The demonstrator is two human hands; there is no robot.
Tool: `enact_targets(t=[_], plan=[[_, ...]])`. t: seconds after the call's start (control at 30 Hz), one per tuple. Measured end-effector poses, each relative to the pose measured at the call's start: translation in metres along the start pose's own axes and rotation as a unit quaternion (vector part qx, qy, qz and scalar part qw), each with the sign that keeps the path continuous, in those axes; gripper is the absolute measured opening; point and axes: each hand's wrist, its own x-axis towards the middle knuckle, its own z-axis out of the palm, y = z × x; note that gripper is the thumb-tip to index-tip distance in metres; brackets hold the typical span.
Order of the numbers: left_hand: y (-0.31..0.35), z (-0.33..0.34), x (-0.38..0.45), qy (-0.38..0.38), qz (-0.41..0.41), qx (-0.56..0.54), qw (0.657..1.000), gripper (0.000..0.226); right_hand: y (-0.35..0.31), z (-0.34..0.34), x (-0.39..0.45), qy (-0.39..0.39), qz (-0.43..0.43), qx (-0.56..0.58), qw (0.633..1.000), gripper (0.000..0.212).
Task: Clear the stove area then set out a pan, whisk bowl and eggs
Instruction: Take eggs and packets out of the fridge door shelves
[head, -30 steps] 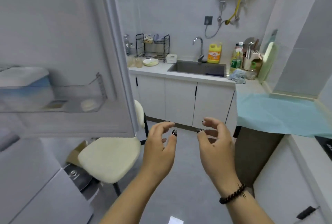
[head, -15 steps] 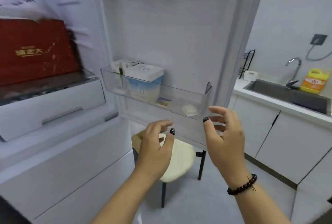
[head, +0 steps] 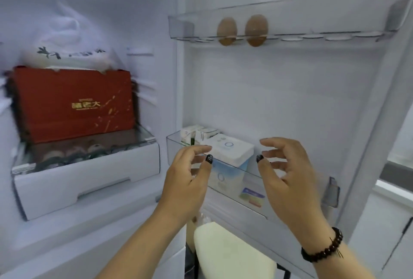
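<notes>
Two brown eggs, one on the left (head: 226, 31) and one on the right (head: 256, 30), stand side by side in the clear egg shelf (head: 335, 35) high on the open fridge door. My left hand (head: 186, 177) and my right hand (head: 288, 174) are raised in front of the lower door bin (head: 232, 173), well below the eggs. Both hands have loosely curled fingers and hold nothing. No pan or whisk bowl is in view.
A red box (head: 73, 104) fills the fridge shelf at left, above a white drawer (head: 89, 176). White cartons (head: 225, 153) sit in the lower door bin. A cream stool seat (head: 232, 254) stands below the door. Counter edge at far right.
My view has swung left from the kitchen sink to the open fridge and tilted up, bringing the eggs into view. Both hands have risen, still empty.
</notes>
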Motion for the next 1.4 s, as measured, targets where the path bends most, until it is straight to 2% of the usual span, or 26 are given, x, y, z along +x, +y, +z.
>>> enact_targets(t=[0.23,0.4,0.63,0.8,0.9,0.97,1.07,1.23,1.33,1.4], plan=[[-0.021,-0.019,0.036,-0.003,-0.025,-0.019,1.000,0.023,0.008,0.038,0.022,-0.021,0.006,-0.009,1.000,0.024],[-0.022,-0.033,0.069,-0.020,-0.003,-0.050,0.999,0.021,-0.002,0.049,0.042,-0.001,0.001,-0.005,1.000,0.028],[0.003,-0.059,0.126,-0.107,0.091,-0.078,0.987,0.017,-0.038,0.063,0.075,0.063,-0.026,-0.037,0.997,0.035],[0.033,-0.075,0.153,-0.191,0.192,-0.084,0.959,0.015,-0.086,0.051,0.101,0.124,-0.043,-0.024,0.991,0.032],[0.048,-0.077,0.164,-0.212,0.244,-0.084,0.943,0.017,-0.113,0.037,0.116,0.130,-0.052,-0.050,0.989,0.031],[0.058,-0.077,0.172,-0.205,0.265,-0.077,0.939,0.016,-0.127,0.028,0.127,0.126,-0.061,-0.109,0.984,0.031],[0.076,-0.075,0.187,-0.185,0.294,-0.074,0.935,0.016,-0.146,0.014,0.147,0.128,-0.062,-0.189,0.972,0.016],[0.109,-0.074,0.213,-0.108,0.314,-0.092,0.939,0.018,-0.174,-0.005,0.186,0.120,-0.072,-0.251,0.958,0.019],[0.130,-0.072,0.231,-0.068,0.337,-0.086,0.935,0.020,-0.182,-0.010,0.212,0.087,-0.061,-0.268,0.958,0.018],[0.142,-0.069,0.249,-0.084,0.325,-0.074,0.939,0.020,-0.181,-0.013,0.229,0.051,-0.039,-0.294,0.954,0.018]])
